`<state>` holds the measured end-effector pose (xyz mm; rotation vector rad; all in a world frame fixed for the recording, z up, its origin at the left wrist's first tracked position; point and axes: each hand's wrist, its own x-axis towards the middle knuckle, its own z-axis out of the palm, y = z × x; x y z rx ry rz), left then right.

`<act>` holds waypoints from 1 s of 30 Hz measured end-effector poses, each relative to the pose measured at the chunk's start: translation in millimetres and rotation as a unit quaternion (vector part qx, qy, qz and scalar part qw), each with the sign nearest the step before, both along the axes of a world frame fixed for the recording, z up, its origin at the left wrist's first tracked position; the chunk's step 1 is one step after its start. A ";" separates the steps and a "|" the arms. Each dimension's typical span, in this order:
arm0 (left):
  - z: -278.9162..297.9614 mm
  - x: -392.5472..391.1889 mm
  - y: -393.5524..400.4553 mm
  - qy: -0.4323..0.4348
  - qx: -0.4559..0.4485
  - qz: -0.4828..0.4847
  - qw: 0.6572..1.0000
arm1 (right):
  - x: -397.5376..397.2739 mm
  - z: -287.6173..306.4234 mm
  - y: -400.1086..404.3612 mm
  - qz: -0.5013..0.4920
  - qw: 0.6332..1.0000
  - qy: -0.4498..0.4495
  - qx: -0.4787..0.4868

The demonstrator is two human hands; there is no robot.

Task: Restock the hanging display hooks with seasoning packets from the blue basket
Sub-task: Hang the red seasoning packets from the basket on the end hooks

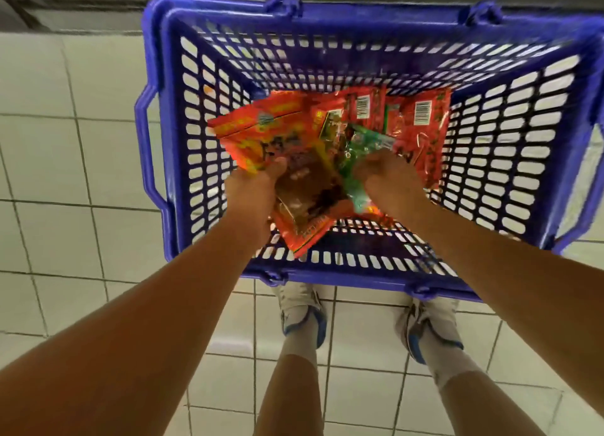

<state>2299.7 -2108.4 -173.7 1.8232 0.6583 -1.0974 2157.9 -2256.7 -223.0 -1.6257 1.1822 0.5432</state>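
Underfoot, pale square floor tiles (49, 161) with dark grout, running up to a grey ledge (81, 7) along the top. On the tiles, a blue basket (327, 20) with slotted walls, side handle (143, 148) folded down at left, right edge cut off by the frame. Inside at the bottom, red and orange seasoning packets (421, 122), some barcode side up, overlapping. Both forearms reaching down into it, covering part of the heap. Left hand (258, 187) gripping an orange packet (251, 135), thumb on top. Right hand (385, 174) curled round a green packet (366, 145); fingers hidden beneath. Below the near rim, two white-and-blue shoes (304, 311), white socks. Print on packets blurred, unreadable.
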 end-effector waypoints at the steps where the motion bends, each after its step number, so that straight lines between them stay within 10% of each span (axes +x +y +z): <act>1: -1.7 5.5 2.8 -0.055 0.038 -0.034 0.997 | 1.1 -11.9 4.6 0.113 0.990 0.022 -0.087; 5: -3.3 20.4 16.3 -0.174 0.095 -0.185 0.962 | -9.1 -47.6 37.3 0.377 0.898 0.103 -0.203; 11: 20.3 25.0 8.5 -0.187 0.086 -0.268 0.941 | -14.5 -25.7 13.4 0.352 0.913 0.089 -0.186; 16: 62.9 13.2 -3.1 -0.130 0.029 -0.252 0.959 | -26.5 57.0 -39.6 -0.005 1.000 0.024 -0.006; 21: 127.7 -17.3 -5.7 -0.061 -0.039 -0.200 0.977 | -64.4 161.3 -55.5 -0.343 0.903 -0.003 0.260; 30: 340.9 -63.7 -19.9 -0.114 -0.082 -0.133 0.981 | -102.4 385.5 -50.1 -0.342 0.859 -0.201 0.323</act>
